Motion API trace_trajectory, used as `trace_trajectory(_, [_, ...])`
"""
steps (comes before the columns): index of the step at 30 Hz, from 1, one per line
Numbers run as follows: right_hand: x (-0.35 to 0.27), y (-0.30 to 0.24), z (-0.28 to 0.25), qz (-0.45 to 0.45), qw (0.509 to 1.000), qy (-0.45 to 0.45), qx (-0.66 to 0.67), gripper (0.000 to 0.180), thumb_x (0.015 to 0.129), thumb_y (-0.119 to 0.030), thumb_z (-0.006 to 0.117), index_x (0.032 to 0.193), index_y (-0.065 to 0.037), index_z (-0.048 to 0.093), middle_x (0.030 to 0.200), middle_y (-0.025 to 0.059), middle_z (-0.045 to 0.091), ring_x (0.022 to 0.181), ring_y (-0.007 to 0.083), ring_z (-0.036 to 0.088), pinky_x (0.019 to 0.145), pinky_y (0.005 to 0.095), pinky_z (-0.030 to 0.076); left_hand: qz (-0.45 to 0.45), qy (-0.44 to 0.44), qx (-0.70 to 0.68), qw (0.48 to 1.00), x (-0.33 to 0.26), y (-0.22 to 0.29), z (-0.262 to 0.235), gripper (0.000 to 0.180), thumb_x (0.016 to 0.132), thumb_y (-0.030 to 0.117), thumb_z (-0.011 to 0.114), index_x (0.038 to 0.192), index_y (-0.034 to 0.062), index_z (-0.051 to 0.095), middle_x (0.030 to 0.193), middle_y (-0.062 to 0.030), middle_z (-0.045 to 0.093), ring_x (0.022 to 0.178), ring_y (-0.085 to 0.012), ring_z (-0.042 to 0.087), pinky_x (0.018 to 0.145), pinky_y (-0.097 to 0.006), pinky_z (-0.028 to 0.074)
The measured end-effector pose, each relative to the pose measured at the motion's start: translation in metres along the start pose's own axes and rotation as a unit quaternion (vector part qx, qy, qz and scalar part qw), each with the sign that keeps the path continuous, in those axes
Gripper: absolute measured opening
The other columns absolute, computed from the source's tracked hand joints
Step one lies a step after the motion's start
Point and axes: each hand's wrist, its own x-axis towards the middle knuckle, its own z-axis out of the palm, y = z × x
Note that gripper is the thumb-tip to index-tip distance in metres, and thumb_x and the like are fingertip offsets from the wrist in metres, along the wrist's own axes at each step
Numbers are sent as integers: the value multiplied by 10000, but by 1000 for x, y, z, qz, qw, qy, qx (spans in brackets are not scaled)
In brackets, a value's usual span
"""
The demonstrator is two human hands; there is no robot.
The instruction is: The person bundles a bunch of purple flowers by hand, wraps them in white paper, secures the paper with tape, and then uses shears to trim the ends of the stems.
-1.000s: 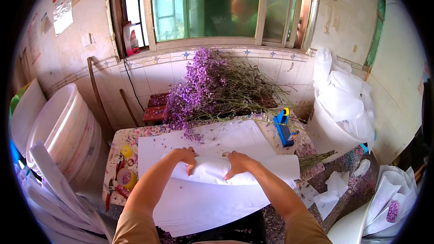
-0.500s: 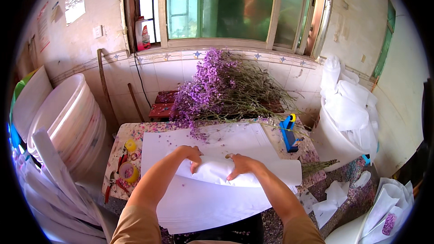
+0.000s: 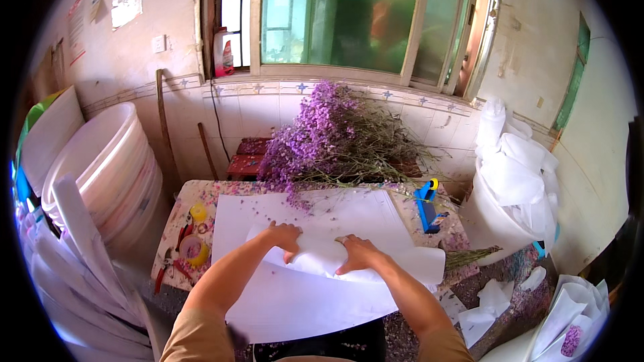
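Both my hands rest on a curled white paper sheet (image 3: 322, 258) that lies on a stack of large white sheets (image 3: 295, 302) on the table (image 3: 184, 194). My left hand (image 3: 285, 236) presses on the roll's left end, fingers bent over it. My right hand (image 3: 355, 253) grips the roll's right part. Behind the sheets, a big pile of purple dried flowers (image 3: 322, 137) with thin stems spreads along the table's far edge. A few stems (image 3: 473, 255) stick out from the roll's right end.
A blue tape dispenser (image 3: 426, 204) lies right of the sheets. Yellow tape rolls (image 3: 194, 245) and red pliers (image 3: 164, 271) sit at the left edge. Stacked white tubs (image 3: 100, 174) stand left, a white bin of wrapping (image 3: 510, 188) right, paper cones (image 3: 570, 322) lower right.
Both hands stay on the rolled paper and have shifted slightly. The view has tilted a little upward.
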Motion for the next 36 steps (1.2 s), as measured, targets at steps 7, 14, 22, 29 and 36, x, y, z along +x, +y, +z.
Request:
trace_trajectory(7, [-24,-45,-28,-12,996,50,-69,1122,660,-398,912,1565,-85,327,1273,261,602,1224,412,576,1000,523,440,20,217,49,975,-58,5,16,864,555,192,848,1360,74,556,1332,-165,545,1337,-353,497,1180,-588,280])
trace_trajectory(14, [-34,-33,10,-89,947,262,-161,991,740,-150,799,1601,-190,310,1142,147,546,1077,320,526,930,446,388,45,475,63,876,-75,25,95,634,678,128,708,1280,-16,571,1337,-153,515,1333,-325,457,1204,-536,247])
trace_trajectory(22, [-102,-51,56,-116,943,225,-218,991,677,-136,834,1553,-278,393,1219,177,471,1156,379,473,952,508,400,107,433,6,895,-113,52,96,746,713,436,833,1253,-3,563,1378,-196,500,1357,-360,440,1188,-617,236])
trace_trajectory(29, [-105,-73,13,-129,978,112,-122,851,671,-209,875,1452,-200,539,1207,147,497,1119,323,514,935,451,419,74,408,64,908,-106,54,120,1015,799,713,658,1544,74,401,1411,-221,510,1346,-390,460,1152,-601,289])
trace_trajectory(36, [-64,-94,-21,-60,994,-2,-88,1259,557,-308,963,1598,-162,271,1450,220,472,1341,431,466,1147,516,362,93,500,44,860,-124,63,161,920,876,635,606,1568,95,330,1489,-223,462,1414,-407,409,1181,-619,254])
